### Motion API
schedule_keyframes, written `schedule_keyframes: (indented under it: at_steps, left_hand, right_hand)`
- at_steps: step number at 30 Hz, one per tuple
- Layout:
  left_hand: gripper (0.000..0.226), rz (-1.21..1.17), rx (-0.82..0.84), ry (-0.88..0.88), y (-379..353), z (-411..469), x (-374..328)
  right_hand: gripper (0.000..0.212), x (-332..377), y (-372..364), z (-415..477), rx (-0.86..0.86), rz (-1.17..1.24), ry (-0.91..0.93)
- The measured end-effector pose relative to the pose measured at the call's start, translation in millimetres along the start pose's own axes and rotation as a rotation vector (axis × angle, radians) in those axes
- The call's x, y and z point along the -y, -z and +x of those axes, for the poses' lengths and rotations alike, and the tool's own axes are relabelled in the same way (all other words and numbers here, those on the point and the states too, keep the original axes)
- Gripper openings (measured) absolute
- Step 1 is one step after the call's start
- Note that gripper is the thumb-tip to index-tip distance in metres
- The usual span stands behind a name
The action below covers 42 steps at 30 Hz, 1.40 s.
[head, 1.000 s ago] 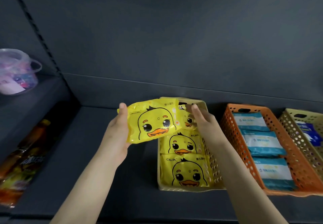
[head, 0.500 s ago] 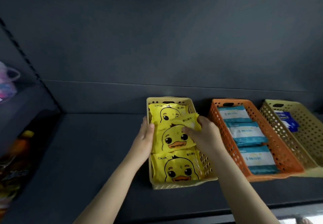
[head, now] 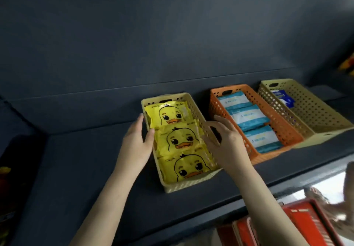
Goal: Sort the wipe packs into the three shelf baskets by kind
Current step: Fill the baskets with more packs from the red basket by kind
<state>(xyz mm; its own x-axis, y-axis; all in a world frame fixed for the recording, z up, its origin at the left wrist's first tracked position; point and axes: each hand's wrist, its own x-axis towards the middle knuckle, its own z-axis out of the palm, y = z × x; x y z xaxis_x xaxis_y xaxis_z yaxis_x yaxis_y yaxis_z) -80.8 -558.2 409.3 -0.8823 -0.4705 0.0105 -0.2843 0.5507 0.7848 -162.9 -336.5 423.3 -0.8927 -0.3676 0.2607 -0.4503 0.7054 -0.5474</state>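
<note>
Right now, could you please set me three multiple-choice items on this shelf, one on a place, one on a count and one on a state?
1. Where does the orange basket stand?
A. between the two pale yellow baskets
B. at the far left
C. on the floor

2. How many duck packs show in the left basket?
A. one
B. three
C. five

3. What are the hands doing?
A. both hold a pack in the air
B. both are out of view
C. they flank the left basket, holding no pack

Answers: 1 A, a pale yellow basket stands on each side of it. 2 B, three duck faces lie in a row. 3 C, the left hand and right hand sit at its side walls, fingers loose.
</note>
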Motion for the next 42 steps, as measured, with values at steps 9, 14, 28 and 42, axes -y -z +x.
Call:
schedule_keyframes:
  at_steps: [9, 14, 28, 42]
  left_hand:
    - [0.025, -0.167, 0.128, -0.378, -78.0, -54.8, -117.1]
    - [0.021, -0.215, 0.299, -0.461, -180.8, -128.0, -166.2]
    - [0.022, 0.147, 0.934, -0.157, -438.5, -281.4, -121.3]
    - [0.024, 0.266, 1.084, 0.349, -711.0, -228.0, 65.7]
  right_hand:
    - [0.017, -107.0, 112.2, -104.6, -0.154, 0.133, -0.294]
    - [0.014, -181.0, 172.3, -199.3, -0.154, 0.106, -0.419]
    - [0.013, -424.9, 138.7, -395.4, 0.071, 0.260, -0.996]
    - [0.027, -669.6, -82.6, -382.3, 0.438, 0.190, -1.038]
